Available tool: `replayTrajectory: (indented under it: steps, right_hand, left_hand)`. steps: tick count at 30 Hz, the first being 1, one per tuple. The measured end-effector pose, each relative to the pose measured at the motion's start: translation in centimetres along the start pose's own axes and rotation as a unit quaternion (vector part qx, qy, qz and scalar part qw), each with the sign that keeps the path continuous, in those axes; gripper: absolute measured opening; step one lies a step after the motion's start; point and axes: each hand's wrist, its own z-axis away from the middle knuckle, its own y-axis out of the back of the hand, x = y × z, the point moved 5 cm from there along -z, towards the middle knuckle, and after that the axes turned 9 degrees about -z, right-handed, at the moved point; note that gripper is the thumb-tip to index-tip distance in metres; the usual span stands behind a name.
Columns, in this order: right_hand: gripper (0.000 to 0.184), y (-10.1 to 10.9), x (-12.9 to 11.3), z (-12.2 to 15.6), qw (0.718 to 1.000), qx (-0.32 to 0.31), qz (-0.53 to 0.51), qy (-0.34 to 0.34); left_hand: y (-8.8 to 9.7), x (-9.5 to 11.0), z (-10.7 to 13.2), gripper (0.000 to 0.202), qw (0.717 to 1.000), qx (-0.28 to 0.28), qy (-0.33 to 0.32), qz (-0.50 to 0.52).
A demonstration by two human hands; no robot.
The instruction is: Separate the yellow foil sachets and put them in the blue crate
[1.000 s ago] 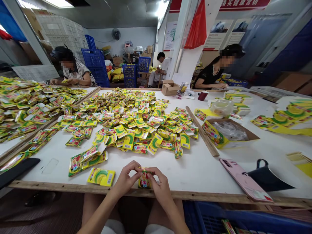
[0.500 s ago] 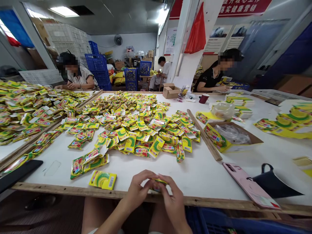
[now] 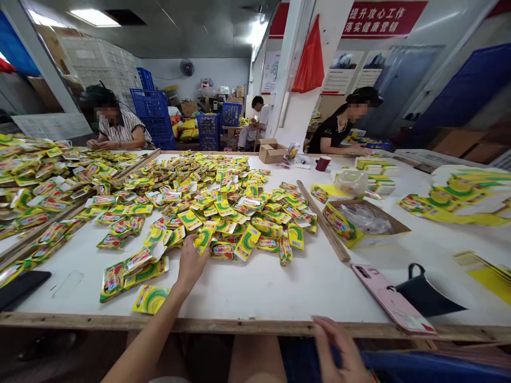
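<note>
My left hand [image 3: 192,264] reaches over the white table to the near side of a heap of small packets. Its fingers are closed on a yellow and green cardboard packet [image 3: 205,236]. Low on the right, past the table's front edge, is my right hand [image 3: 339,354]. Its fingers look spread, and I see nothing in them. Part of a blue crate [image 3: 299,356] shows below the edge beside it. Another yellow packet [image 3: 150,299] lies by itself near the left forearm, and a small group of packets [image 3: 115,279] lies left of that.
A wooden strip [image 3: 325,223] divides the table right of the heap. Beyond it are an open box [image 3: 379,239] holding clear plastic, a pink phone [image 3: 389,295] and a dark pouch [image 3: 425,292]. A black phone [image 3: 24,290] lies at left. Several people sit at work farther back.
My hands have parted. The left has moved forward onto a packet at the heap; the right has dropped right past the table edge, and the packet both were holding is out of sight.
</note>
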Motion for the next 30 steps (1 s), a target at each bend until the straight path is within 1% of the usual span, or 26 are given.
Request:
replayTrajectory:
  steps: [2,3,4,5,6,7,8,9,10,12,14,16,17,19,22,24,27,30]
  right_hand:
    - [0.026,-5.4,-2.1,0.5,0.996,-0.044,-0.075,-0.012]
    - [0.026,-7.8,-2.9,0.5,0.991,-0.067,-0.115,-0.02]
    - [0.026,-10.0,-3.6,0.5,0.983,-0.091,-0.154,-0.033]
    - [0.028,-12.0,-4.0,0.3,0.973,-0.112,-0.195,-0.046]
    - [0.031,-13.6,-4.3,0.1,0.961,-0.13,-0.235,-0.059]
    - [0.034,-14.9,-4.5,-0.1,0.948,-0.147,-0.272,-0.073]
    - [0.036,-15.9,-4.6,-0.2,0.937,-0.158,-0.301,-0.084]
    - [0.036,-16.6,-4.6,-0.3,0.928,-0.166,-0.321,-0.09]
    - [0.035,-17.1,-4.6,-0.4,0.923,-0.171,-0.332,-0.092]
    - [0.032,-17.3,-4.6,-0.2,0.924,-0.173,-0.329,-0.087]
    - [0.03,-17.1,-4.5,0.0,0.93,-0.172,-0.318,-0.071]
    - [0.03,-17.0,-4.4,0.2,0.933,-0.179,-0.306,-0.053]
    - [0.031,-16.9,-4.4,0.2,0.934,-0.187,-0.3,-0.045]
    - [0.03,-17.0,-4.5,0.2,0.935,-0.212,-0.282,-0.026]
    - [0.023,-17.4,-5.0,-0.3,0.934,-0.259,-0.245,0.002]
    - [0.02,-17.6,-5.4,-0.8,0.934,-0.276,-0.228,0.018]
    - [0.021,-17.7,-5.7,-1.5,0.938,-0.264,-0.225,0.032]
    - [0.019,-17.5,-5.2,-1.7,0.943,-0.218,-0.252,0.009]
  left_hand:
    - [0.3,0.3,2.3,0.039,0.999,-0.032,0.014,0.041]
    - [0.1,0.5,3.6,0.037,0.994,-0.066,0.027,0.086]
    - [-0.4,0.7,5.0,0.037,0.982,-0.111,0.047,0.147]
    - [-1.2,1.0,6.3,0.038,0.96,-0.159,0.075,0.219]
    - [-2.0,1.3,7.6,0.039,0.932,-0.202,0.104,0.283]
    - [-2.7,1.6,8.7,0.04,0.906,-0.232,0.129,0.329]
    - [-3.3,1.8,9.5,0.041,0.892,-0.248,0.141,0.35]
    - [-3.7,2.0,10.1,0.041,0.893,-0.253,0.137,0.345]
    - [-3.9,2.2,10.3,0.041,0.9,-0.253,0.122,0.333]
    - [-3.9,2.6,10.4,0.041,0.913,-0.248,0.077,0.315]
    - [-3.4,2.6,10.1,0.045,0.924,-0.226,0.037,0.305]
    - [-2.7,2.4,9.9,0.049,0.938,-0.202,0.01,0.281]
    - [-2.4,2.2,9.8,0.048,0.943,-0.2,0.001,0.265]
    - [-2.2,1.8,9.8,0.043,0.947,-0.216,-0.011,0.236]
    - [-2.3,1.3,9.7,0.034,0.946,-0.248,-0.017,0.209]
    - [-2.2,1.3,9.4,0.026,0.952,-0.241,-0.031,0.188]
    - [-2.2,1.7,9.0,0.019,0.963,-0.202,-0.069,0.163]
    - [-2.2,2.0,8.9,0.022,0.964,-0.175,-0.075,0.184]
